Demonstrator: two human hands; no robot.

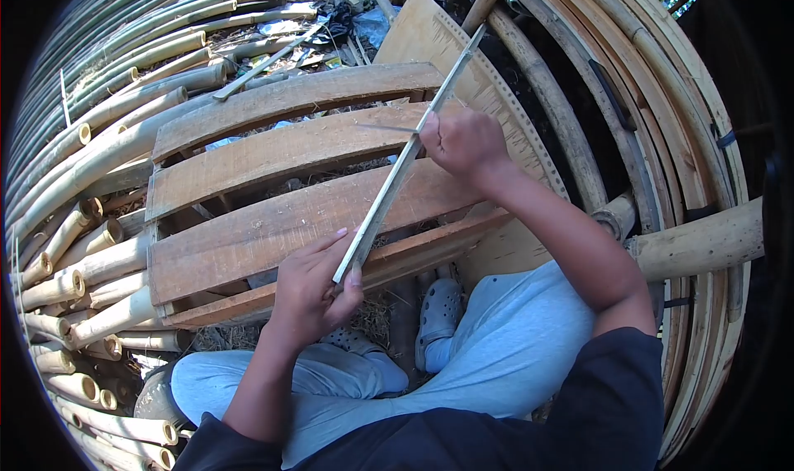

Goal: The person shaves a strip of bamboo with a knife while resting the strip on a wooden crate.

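A long split bamboo strip [385, 194] slants across the view, its upper end far from me and its lower end near my lap. My left hand [313, 287] grips that lower end, thumb on one side and fingers on the other. Higher up, my right hand [465, 144] is closed in a fist against the strip. A thin blade, apparently a knife [387, 128], sticks out leftward from this fist across the strip; its handle is hidden in the fingers. Below both hands stands a slatted wooden bench [240, 233].
Stacked bamboo poles [107, 264] fill the left side. Long wooden boards [662, 99] and poles curve along the right. A flat panel with a row of holes [426, 33] leans behind the bench. Litter [331, 33] lies at the back. My legs [513, 339] are folded close to the bench.
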